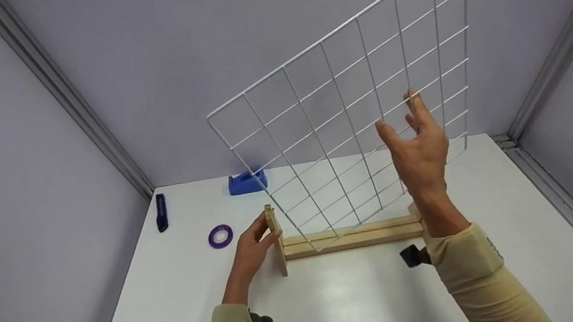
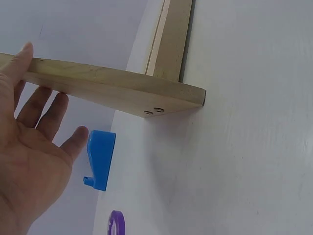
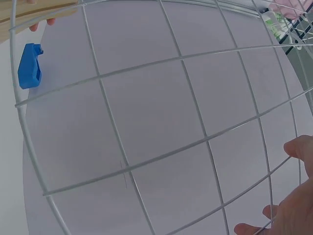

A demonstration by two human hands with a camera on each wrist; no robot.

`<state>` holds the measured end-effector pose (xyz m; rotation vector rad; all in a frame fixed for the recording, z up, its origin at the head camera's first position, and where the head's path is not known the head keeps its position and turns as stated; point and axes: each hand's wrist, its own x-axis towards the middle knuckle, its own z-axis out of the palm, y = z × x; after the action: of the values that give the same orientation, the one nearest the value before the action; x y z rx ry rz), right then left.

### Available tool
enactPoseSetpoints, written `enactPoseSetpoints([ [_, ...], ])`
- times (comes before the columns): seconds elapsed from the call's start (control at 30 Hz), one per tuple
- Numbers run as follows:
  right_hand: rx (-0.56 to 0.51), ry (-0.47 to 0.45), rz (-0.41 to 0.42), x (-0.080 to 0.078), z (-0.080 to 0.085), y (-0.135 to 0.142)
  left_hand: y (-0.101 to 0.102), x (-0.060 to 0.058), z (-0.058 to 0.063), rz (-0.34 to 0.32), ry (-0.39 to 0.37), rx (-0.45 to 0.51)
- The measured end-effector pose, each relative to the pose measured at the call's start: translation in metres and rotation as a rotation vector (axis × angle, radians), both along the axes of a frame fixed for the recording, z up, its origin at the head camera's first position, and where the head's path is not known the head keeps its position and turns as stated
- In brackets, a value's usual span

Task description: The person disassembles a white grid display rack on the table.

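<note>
My left hand point(image 1: 249, 251) pinches an upright wooden end board point(image 1: 278, 251), with the thumb on its near edge and the fingers behind it. In the left wrist view, two screw heads point(image 2: 158, 110) show low on that board. A wooden crossbar point(image 1: 357, 239) runs right from its foot along the table. My right hand point(image 1: 421, 156) holds a white wire grid panel point(image 1: 345, 108) up at a slant by its wires, thumb and fingers spread around them. One lower corner of the panel overlaps the crossbar in the head view. My right forearm hides much of the crossbar's right end.
A blue tape dispenser point(image 1: 247, 183) stands at the table's back edge. Left of the frame lie a purple tape roll point(image 1: 220, 236) and a dark blue cutter knife point(image 1: 161, 213). Pale walls with metal rails point(image 1: 62, 93) enclose the white table point(image 1: 174, 308).
</note>
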<state>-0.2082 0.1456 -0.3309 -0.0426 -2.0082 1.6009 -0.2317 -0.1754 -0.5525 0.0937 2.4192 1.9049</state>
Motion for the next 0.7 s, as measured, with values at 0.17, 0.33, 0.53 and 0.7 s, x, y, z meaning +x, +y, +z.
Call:
enactPoseSetpoints([
  [0.17,0.018,-0.004,0.001,0.002,-0.001,0.004,-0.004,0.001,-0.002,0.024,0.005,-0.010],
  [0.33,0.040,-0.023,0.003,0.003,-0.004,0.009,-0.005,0.004,-0.001,0.028,0.018,-0.003],
  [0.53,0.078,-0.074,0.014,0.003,-0.008,0.016,-0.005,0.010,0.001,0.069,0.035,-0.002],
  [0.7,0.112,-0.129,0.039,0.007,-0.013,0.022,-0.003,0.015,0.000,0.112,0.041,-0.019],
])
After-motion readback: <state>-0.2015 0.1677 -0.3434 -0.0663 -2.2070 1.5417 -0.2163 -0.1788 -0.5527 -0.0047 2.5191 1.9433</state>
